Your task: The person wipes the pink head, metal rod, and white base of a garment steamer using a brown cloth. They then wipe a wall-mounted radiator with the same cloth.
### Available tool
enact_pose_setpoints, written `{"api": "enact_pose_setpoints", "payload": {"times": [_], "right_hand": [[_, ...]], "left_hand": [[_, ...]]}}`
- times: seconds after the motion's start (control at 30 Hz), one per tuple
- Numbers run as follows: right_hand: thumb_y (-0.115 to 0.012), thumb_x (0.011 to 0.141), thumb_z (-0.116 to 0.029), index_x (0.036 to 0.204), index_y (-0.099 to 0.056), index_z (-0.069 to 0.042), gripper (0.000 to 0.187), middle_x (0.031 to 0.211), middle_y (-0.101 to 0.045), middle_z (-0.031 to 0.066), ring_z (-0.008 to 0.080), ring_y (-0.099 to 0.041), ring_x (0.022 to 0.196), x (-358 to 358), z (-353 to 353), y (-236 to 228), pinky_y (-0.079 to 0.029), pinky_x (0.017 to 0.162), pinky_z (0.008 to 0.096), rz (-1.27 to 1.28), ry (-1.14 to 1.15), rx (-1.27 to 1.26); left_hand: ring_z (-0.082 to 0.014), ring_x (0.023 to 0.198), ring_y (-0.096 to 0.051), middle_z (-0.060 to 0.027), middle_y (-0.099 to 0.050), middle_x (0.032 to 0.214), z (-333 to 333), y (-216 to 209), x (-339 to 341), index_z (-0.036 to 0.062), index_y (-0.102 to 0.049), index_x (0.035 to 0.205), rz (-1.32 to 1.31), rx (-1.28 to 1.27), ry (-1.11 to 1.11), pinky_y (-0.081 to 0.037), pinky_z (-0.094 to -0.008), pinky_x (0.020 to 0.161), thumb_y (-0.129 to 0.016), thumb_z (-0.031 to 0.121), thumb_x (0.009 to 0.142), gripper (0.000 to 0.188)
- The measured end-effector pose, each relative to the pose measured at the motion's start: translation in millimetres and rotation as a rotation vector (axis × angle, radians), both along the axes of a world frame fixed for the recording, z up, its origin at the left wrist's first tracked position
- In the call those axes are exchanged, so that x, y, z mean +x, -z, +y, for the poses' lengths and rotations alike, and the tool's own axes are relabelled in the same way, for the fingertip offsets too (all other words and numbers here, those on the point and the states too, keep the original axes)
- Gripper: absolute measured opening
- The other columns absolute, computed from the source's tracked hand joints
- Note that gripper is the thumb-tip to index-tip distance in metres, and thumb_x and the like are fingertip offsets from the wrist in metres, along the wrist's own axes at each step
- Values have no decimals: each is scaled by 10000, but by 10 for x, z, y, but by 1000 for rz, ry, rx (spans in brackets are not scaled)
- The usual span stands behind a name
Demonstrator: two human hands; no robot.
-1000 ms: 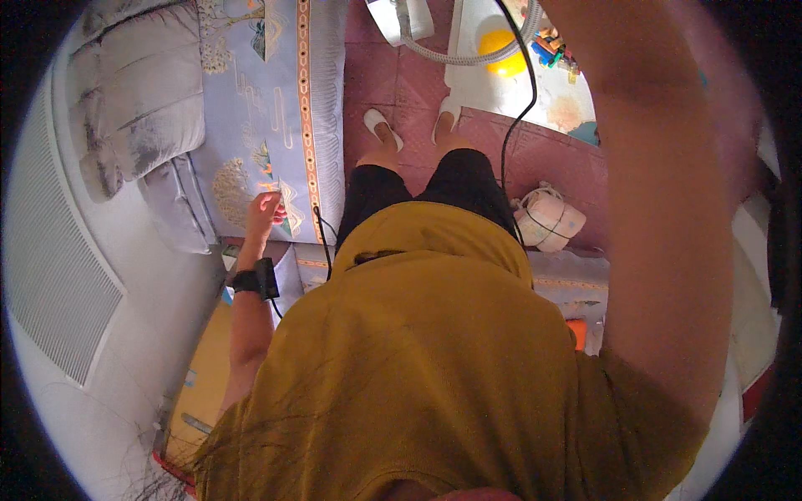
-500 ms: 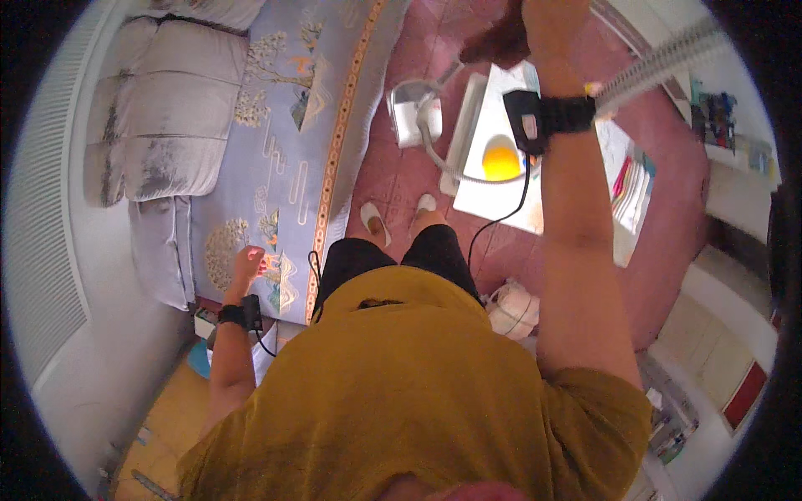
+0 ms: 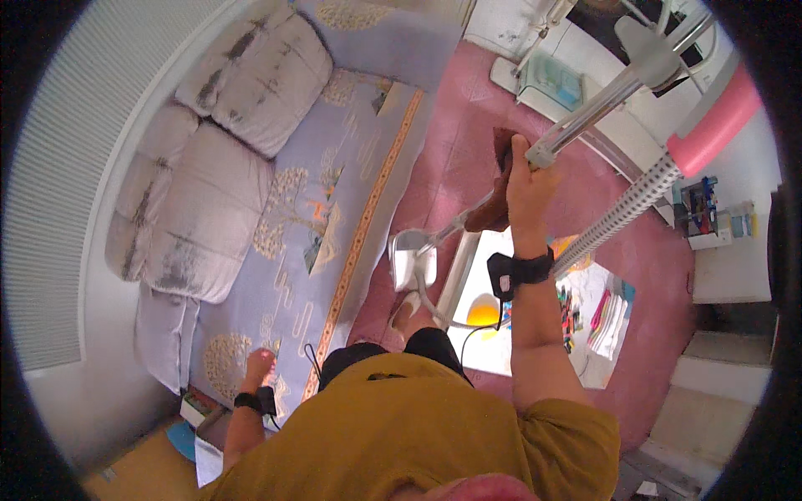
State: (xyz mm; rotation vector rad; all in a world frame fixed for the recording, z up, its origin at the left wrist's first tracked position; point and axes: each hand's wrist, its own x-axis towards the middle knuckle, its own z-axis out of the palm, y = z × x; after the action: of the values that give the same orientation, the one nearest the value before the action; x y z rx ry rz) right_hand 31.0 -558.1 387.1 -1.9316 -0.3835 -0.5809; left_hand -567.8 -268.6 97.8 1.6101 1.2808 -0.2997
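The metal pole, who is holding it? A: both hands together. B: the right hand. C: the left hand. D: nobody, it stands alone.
B: the right hand is wrapped around the metal pole along with a brown cloth, while the left hand is low down by the patterned sofa.

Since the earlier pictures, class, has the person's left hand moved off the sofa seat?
No. The left hand rests low on the patterned sofa seat, near its orange stripe, as before; only the camera view has shifted.
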Motion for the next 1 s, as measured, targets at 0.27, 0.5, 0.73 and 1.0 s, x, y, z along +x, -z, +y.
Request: {"api": "enact_pose_setpoints", "payload": {"times": [0.27, 0.5, 0.73, 1.0], "right_hand": [[-698, 917, -245, 727, -603, 21, 340, 621, -519, -25, 82, -453, 536, 1181, 340, -79, -360, 467, 297, -132, -49, 102], [-691, 917, -273, 853, -686, 43, 322, 693, -631, 59, 112, -570, 534, 2085, 382, -417, -459, 508, 284, 94, -14, 124], [-719, 889, -341, 828, -695, 92, 438, 717, -665, 67, 103, -575, 665, 3072, 204, -894, -473, 604, 294, -37, 318, -148], [-749, 869, -313, 634, -655, 38, 433, 587, -623, 34, 97, -550, 515, 4448, 172, -863, -432, 459, 307, -261, 96, 184]], "left_hand": [[-170, 491, -601, -93, -626, 652, -101, -133, 715, 14, -618, 941, -30, -96, -157, -498, -311, 429, -594, 181, 865, 185], [-218, 473, -611, -67, -640, 613, 637, 302, 1512, 83, -619, 638, 152, 85, 189, -518, -359, 501, -544, 296, 875, 327], [-183, 557, -623, -100, -658, 722, 1639, 201, 3763, 61, -659, 921, -99, 73, 143, -488, -341, 499, -564, 268, 912, 229], [-147, 568, -619, -64, -639, 716, 1372, -149, 5443, 42, -628, 1008, -137, -43, -2, -492, -282, 478, -588, 244, 930, 220]]}}
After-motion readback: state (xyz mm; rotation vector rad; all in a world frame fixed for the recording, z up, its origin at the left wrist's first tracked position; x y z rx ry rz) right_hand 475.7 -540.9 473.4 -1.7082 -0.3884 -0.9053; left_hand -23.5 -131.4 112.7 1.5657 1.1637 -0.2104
